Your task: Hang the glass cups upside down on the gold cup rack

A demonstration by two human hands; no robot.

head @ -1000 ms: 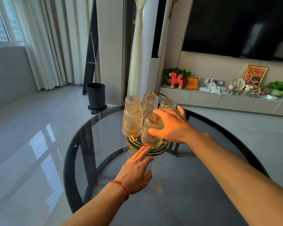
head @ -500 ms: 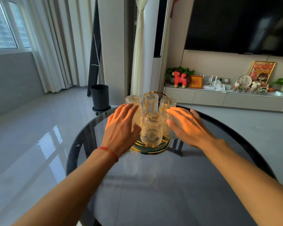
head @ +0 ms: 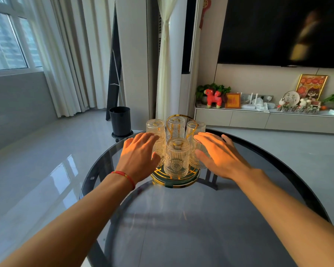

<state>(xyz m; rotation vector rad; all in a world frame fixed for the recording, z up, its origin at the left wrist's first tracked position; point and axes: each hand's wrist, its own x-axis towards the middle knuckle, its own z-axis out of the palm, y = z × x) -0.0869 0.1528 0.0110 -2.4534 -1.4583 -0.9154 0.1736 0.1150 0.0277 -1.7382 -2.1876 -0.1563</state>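
The round dark glass counter (head: 181,218) fills the lower centre of the frame, and at its far edge, mid-frame, stands the gold cup rack (head: 175,179) on its ringed green base, its looped handle rising between the rear cups. Glass cups (head: 176,158) hang upside down on it all round: one ribbed cup in front, three visible behind, and one more partly hidden behind each hand. No cup lies loose on the counter, so the hanging looks done. A second ago the right hand was on the front cup and the left hand lay flat on the counter below the rack; half a second ago both had come up to flank it, and now they have settled there. That suggests a final steadying or shifting of the loaded rack, not another hanging. The left hand (head: 138,154) is spread, fingers against the left-side cups; the right hand (head: 217,153) mirrors it, fingers spread on the right-side cups, neither pinching anything.
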